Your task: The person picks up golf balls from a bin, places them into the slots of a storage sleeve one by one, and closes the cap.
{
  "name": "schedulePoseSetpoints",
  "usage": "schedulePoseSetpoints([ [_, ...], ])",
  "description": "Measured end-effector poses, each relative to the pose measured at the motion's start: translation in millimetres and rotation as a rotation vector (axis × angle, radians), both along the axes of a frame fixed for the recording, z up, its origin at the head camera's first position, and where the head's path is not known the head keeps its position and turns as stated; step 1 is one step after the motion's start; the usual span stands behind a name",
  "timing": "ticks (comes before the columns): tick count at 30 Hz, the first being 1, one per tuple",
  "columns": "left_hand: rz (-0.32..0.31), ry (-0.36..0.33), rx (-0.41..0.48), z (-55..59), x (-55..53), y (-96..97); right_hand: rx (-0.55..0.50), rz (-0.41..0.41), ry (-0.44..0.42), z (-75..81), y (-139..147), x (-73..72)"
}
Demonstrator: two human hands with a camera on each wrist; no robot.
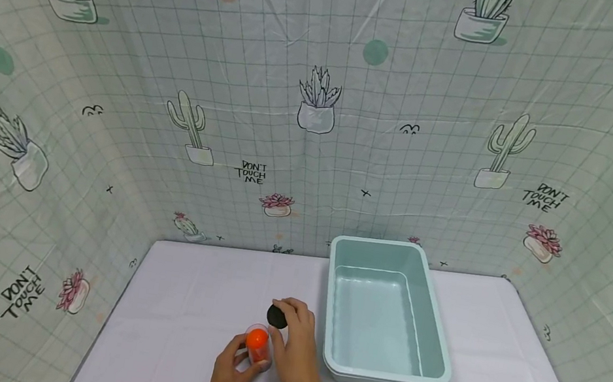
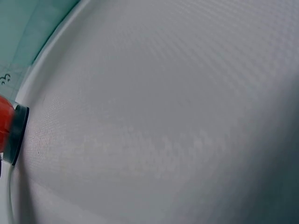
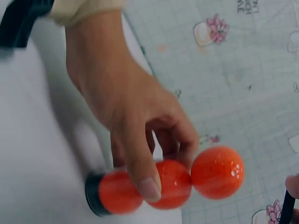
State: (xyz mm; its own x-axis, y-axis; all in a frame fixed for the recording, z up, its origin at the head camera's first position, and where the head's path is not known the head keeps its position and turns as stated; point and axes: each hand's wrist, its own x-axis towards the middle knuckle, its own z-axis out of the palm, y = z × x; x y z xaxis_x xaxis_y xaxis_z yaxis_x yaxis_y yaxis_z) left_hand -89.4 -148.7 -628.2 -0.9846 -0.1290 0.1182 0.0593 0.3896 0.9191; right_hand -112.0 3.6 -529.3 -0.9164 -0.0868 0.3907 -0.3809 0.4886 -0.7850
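My left hand (image 1: 232,371) grips a clear tube holding orange balls (image 1: 257,340), its mouth facing up in the head view. The right wrist view shows this left hand (image 3: 140,112) with thumb and fingers around the tube's middle. Three orange balls (image 3: 168,184) line up there, the last one at the open end; whether it sticks out is unclear. A black base (image 3: 95,193) closes the other end. Between thumb and fingers, my right hand (image 1: 297,348) pinches a round black lid (image 1: 277,317), just beyond the tube and apart from it. The left wrist view catches only the tube's black base (image 2: 17,135).
A pale blue-green plastic bin (image 1: 333,307) stands right of my hands on the white-covered table (image 1: 176,304). Behind and along both sides hangs a checked cloth (image 1: 235,108) with cactus prints.
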Motion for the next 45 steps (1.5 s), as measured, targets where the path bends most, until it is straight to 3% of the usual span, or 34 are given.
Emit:
schedulePoseSetpoints([
  [13,-0.005,0.046,-0.013,2.6,-2.9,0.2,-0.046,0.12,-0.103,-4.8,1,17.2],
  [21,-0.004,0.071,0.026,1.3,-4.2,1.4,-0.062,0.168,-0.024,-10.0,-6,16.8],
  [25,-0.019,0.122,0.025,0.2,-4.5,1.6,-0.05,0.174,0.054,-12.6,-10,15.6],
  [28,-0.02,0.118,0.018,0.7,-4.1,1.3,-0.035,0.177,0.103,-13.4,-11,14.7],
  [34,-0.005,0.066,0.006,0.6,-2.8,-0.1,-0.008,0.189,0.116,-14.6,-13,13.2],
  [45,-0.002,0.097,0.024,-3.5,1.6,1.2,0.065,0.182,0.104,-19.1,-11,10.9],
])
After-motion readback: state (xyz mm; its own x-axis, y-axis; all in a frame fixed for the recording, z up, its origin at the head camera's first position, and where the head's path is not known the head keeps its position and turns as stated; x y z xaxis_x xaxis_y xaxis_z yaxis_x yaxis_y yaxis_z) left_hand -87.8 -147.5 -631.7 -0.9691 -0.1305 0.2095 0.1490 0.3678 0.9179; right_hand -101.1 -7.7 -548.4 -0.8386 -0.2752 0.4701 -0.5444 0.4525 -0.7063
